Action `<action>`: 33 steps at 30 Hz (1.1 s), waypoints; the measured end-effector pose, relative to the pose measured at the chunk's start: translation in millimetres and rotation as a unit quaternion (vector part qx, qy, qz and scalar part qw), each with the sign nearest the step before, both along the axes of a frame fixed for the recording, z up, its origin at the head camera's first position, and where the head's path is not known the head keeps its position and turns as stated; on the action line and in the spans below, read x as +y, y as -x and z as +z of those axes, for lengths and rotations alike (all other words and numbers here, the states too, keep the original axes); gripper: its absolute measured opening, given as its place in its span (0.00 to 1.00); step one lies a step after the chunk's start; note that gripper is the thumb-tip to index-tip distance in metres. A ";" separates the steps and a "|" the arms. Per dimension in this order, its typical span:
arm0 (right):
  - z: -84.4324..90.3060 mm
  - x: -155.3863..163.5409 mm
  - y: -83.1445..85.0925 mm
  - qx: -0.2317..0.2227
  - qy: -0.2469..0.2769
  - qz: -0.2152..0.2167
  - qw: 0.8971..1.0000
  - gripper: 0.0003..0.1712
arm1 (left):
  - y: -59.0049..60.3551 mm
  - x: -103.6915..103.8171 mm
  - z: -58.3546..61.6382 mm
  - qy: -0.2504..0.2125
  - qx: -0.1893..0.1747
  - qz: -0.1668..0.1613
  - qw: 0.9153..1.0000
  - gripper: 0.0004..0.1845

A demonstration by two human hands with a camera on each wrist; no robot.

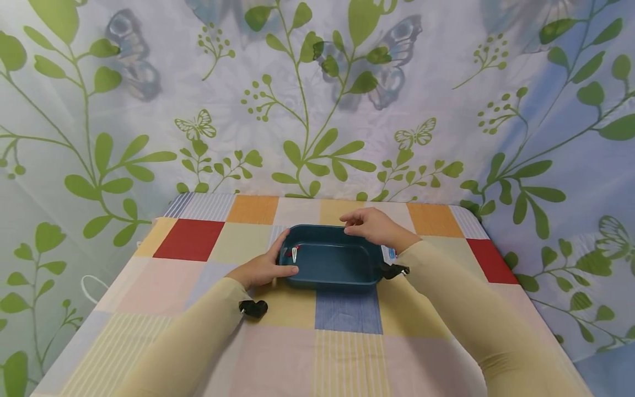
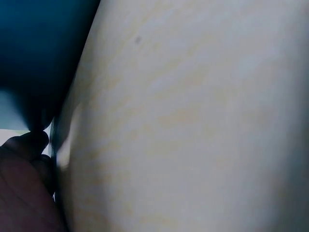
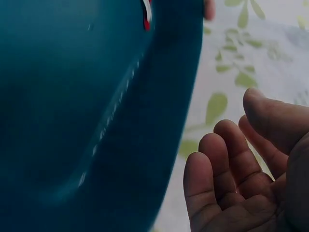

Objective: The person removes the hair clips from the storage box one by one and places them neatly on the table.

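Note:
A dark blue rectangular tray is near the middle of the patchwork cloth. My left hand grips its left end, with the thumb at the front corner and the fingers along the outer side. In the tray's left part lies a small white and red piece that resembles a hair clip; the right wrist view shows a bit of this piece. My right hand is above the tray's back right rim, holding nothing. Its fingers are loosely bent and apart from the tray wall in the right wrist view.
A white and blue item, partly hidden by the right wrist, shows at the tray's right end. The patchwork cloth covers the table. Behind stands a leaf-and-butterfly curtain. A white cable loop hangs at the left edge.

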State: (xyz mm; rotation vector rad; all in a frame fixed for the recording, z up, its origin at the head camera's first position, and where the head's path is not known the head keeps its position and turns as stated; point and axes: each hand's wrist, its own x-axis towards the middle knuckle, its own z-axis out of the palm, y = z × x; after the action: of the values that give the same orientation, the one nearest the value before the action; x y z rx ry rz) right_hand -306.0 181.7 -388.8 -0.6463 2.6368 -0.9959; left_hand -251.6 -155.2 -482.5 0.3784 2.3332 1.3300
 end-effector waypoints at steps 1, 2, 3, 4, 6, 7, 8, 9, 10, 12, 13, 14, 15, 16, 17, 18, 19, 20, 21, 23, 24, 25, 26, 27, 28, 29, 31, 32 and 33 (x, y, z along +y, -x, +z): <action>-1.5 -7.5 1.1 0.001 -0.001 0.009 1.000 0.25 | 0.6 0.2 -0.4 -0.001 -0.002 0.001 1.000 0.59; -3.0 -14.7 2.4 0.002 -0.003 0.016 1.000 0.25 | 1.1 0.2 -0.8 -0.002 -0.002 0.000 1.000 0.60; -4.1 -21.6 3.5 0.002 -0.005 0.023 1.000 0.24 | 1.4 0.3 -1.2 -0.002 -0.003 0.000 1.000 0.60; -5.1 -28.0 4.3 0.004 -0.007 0.031 0.999 0.24 | 1.4 0.4 -1.3 -0.004 -0.005 0.002 1.000 0.60; -8.1 -39.4 7.0 0.007 -0.013 0.047 0.999 0.24 | 1.3 0.4 -1.8 -0.008 -0.007 0.001 1.000 0.60; -9.7 -44.6 8.1 0.005 -0.017 0.052 0.998 0.24 | 0.9 0.3 -1.8 -0.009 -0.008 0.001 1.000 0.60; -11.8 -49.4 9.6 0.005 -0.021 0.059 0.998 0.24 | 0.7 0.3 -2.1 -0.010 -0.008 0.000 1.000 0.59; -14.1 -54.0 11.3 0.004 -0.026 0.067 0.997 0.24 | 0.5 0.3 -2.3 -0.012 -0.010 -0.001 1.000 0.59; -16.5 -58.5 12.7 0.003 -0.032 0.075 0.997 0.23 | 0.2 0.2 -2.5 -0.013 -0.011 -0.002 1.000 0.60; -21.9 -66.9 16.1 0.002 -0.047 0.098 0.994 0.23 | 0.2 0.2 -2.9 -0.015 -0.011 -0.003 1.000 0.59; -24.1 -71.2 17.3 0.001 -0.054 0.110 0.992 0.23 | 0.1 0.3 -3.0 -0.017 -0.012 -0.002 1.000 0.59; -26.8 -75.3 18.7 0.002 -0.063 0.121 0.991 0.23 | -0.1 0.2 -3.2 -0.018 -0.013 -0.001 1.000 0.59; -29.5 -79.1 20.0 0.004 -0.073 0.132 0.989 0.23 | -0.1 0.1 -3.5 -0.018 -0.013 0.000 1.000 0.59; -32.0 -82.8 20.8 0.005 -0.083 0.140 0.987 0.23 | -0.2 0.2 -3.7 -0.018 -0.013 0.001 1.000 0.59; -34.3 -86.4 21.6 0.005 -0.091 0.147 0.985 0.23 | -0.3 0.1 -3.9 -0.016 -0.013 0.003 1.000 0.59; -36.5 -89.9 22.1 0.005 -0.098 0.152 0.983 0.23 | -0.6 -0.1 -4.1 -0.014 -0.013 0.004 1.000 0.58; -38.9 -93.2 22.7 0.007 -0.106 0.157 0.982 0.22 | -0.7 -0.2 -4.3 -0.013 -0.012 0.003 1.000 0.58; -41.9 -96.3 23.6 0.010 -0.115 0.161 0.980 0.22 | -0.8 -0.4 -4.5 -0.011 -0.010 0.003 1.000 0.58; -44.2 -99.4 24.2 0.010 -0.121 0.165 0.979 0.22 | -1.0 -0.4 -4.4 -0.011 -0.009 0.002 1.000 0.58; -48.4 -105.4 25.3 0.007 -0.130 0.172 0.976 0.23 | -1.4 -0.2 -3.6 -0.013 -0.007 -0.001 1.000 0.58; -51.0 -108.1 26.2 0.008 -0.135 0.176 0.975 0.23 | -1.5 0.1 -3.0 -0.015 -0.006 -0.002 1.000 0.58; -53.3 -110.6 26.8 0.007 -0.139 0.179 0.974 0.23 | -1.5 0.2 -2.4 -0.017 -0.005 -0.003 1.000 0.58; -55.5 -112.6 27.5 0.006 -0.142 0.182 0.973 0.23 | -1.5 0.5 -1.6 -0.020 -0.005 -0.004 1.000 0.58; -57.1 -114.6 27.7 0.005 -0.145 0.185 0.972 0.24 | -1.4 0.9 -1.1 -0.022 -0.004 -0.005 1.000 0.58; -59.2 -116.1 28.0 0.005 -0.150 0.187 0.971 0.24 | -1.4 1.4 -0.8 -0.023 -0.003 -0.006 1.000 0.58; -60.9 -117.3 28.1 0.007 -0.154 0.189 0.970 0.24 | -1.2 1.8 -0.6 -0.024 -0.003 -0.006 1.000 0.57; -63.0 -118.9 27.8 0.009 -0.163 0.195 0.967 0.24 | -1.3 1.9 -0.4 -0.020 -0.003 -0.006 1.000 0.57; -63.4 -119.4 27.5 0.010 -0.167 0.198 0.966 0.24 | -1.0 1.7 -0.6 -0.019 -0.003 -0.005 1.000 0.57; -63.5 -119.8 27.2 0.011 -0.170 0.202 0.964 0.24 | -0.7 1.3 -1.1 -0.016 -0.003 -0.004 1.000 0.57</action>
State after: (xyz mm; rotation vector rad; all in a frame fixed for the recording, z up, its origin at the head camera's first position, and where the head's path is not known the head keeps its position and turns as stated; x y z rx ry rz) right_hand -333.2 62.0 -452.3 -1.0487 2.4579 -0.4100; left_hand -251.0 -153.8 -483.6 0.3932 2.3048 1.3636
